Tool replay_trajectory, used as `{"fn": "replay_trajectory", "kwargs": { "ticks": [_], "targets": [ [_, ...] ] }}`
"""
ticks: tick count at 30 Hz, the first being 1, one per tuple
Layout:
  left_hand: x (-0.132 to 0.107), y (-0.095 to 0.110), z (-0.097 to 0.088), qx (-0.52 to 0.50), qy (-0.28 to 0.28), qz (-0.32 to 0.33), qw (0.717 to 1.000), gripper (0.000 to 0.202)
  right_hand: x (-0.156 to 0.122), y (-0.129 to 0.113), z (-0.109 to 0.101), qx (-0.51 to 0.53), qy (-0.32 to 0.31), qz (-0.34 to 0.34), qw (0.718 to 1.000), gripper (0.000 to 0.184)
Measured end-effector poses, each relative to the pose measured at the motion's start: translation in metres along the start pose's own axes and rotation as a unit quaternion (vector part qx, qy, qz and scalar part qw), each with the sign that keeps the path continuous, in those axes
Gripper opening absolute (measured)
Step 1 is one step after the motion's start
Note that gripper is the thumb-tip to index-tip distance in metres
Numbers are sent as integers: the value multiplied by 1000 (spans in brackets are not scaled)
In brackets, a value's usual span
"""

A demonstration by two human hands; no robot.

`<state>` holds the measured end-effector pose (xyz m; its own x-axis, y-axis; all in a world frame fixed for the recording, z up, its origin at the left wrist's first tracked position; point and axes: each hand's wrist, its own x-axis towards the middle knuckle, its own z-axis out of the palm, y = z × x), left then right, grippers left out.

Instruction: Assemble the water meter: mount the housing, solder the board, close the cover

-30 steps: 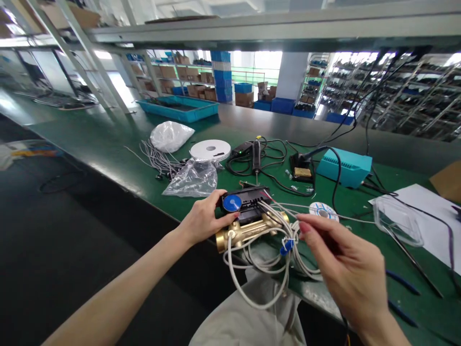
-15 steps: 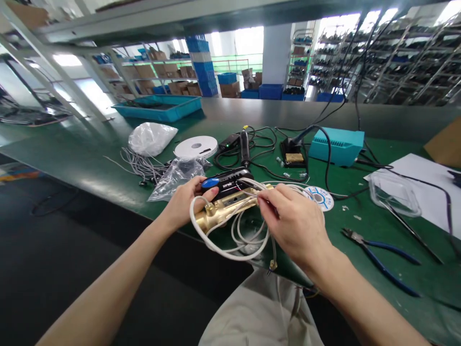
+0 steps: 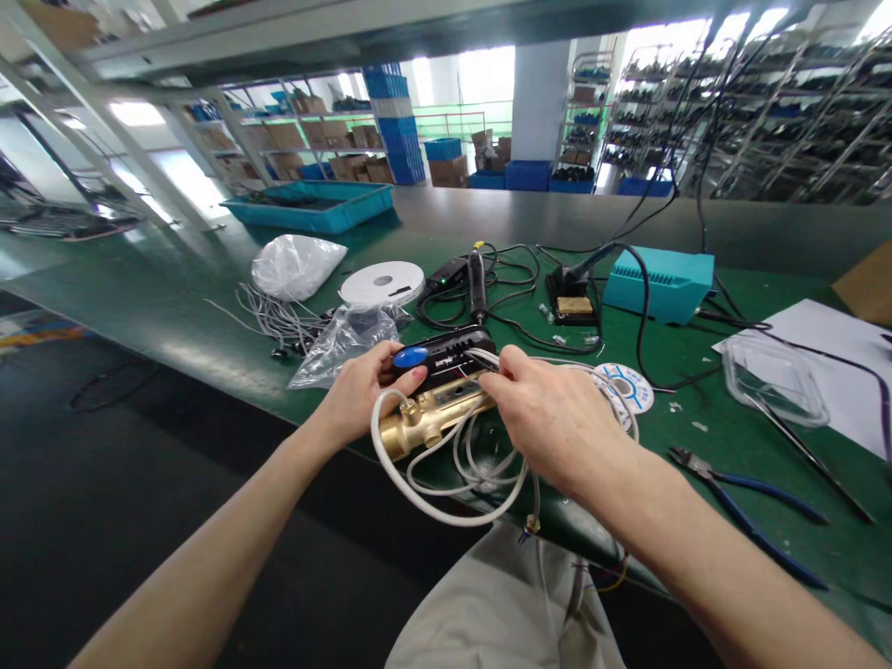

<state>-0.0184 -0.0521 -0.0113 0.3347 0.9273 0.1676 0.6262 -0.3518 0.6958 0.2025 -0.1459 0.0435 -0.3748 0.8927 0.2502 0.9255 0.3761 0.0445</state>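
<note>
My left hand (image 3: 366, 390) is closed on the left end of a black plastic housing (image 3: 446, 358) with a blue oval on it, thumb on the near side. Against the housing's near side lies a threaded brass pipe fitting (image 3: 425, 418). A looped white cable (image 3: 418, 502) runs from the fitting. My right hand (image 3: 550, 409) is closed, fingertips pinching thin cable at the housing's right end; the exact grip is partly hidden. A small brass piece (image 3: 531, 526) with wire ends hangs below at the bench edge.
Cutting pliers (image 3: 731, 497) and tweezers (image 3: 812, 455) lie at right, near a clear plastic tray (image 3: 777, 381). Behind the hands are an electric screwdriver (image 3: 478, 288), a white reel (image 3: 383, 283) and a teal soldering station (image 3: 659, 283). Plastic bags (image 3: 296, 267) and grey cables (image 3: 279, 316) lie left.
My right hand has moved slightly left, closer to the housing, and turned more knuckles-up. The brass fitting has tilted a little away from the housing. My left hand keeps its hold.
</note>
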Motion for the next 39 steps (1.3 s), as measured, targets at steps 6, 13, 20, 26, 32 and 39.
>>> {"fn": "replay_trajectory", "kwargs": {
  "ticks": [6, 13, 20, 26, 32, 39],
  "targets": [
    [-2, 1, 1, -11, 4, 8, 1000, 37, 8, -4, -2, -20, -16, -33, 999, 24],
    [-2, 1, 1, -15, 4, 14, 1000, 38, 11, -2, -3, -31, -24, -12, 999, 18],
    [-2, -1, 1, -44, -20, 10, 999, 43, 20, 3, 5, -26, 11, -3, 1000, 12],
    [-1, 1, 2, -62, -24, 16, 998, 41, 26, 5, 10, -21, 12, -23, 999, 18],
    [-2, 2, 1, -26, -11, 26, 999, 38, 35, 5, 18, 35, 73, 6, 997, 17],
    [-2, 3, 0, -3, -11, 29, 1000, 39, 41, 2, 21, 16, 83, -9, 996, 15]
  ]
}}
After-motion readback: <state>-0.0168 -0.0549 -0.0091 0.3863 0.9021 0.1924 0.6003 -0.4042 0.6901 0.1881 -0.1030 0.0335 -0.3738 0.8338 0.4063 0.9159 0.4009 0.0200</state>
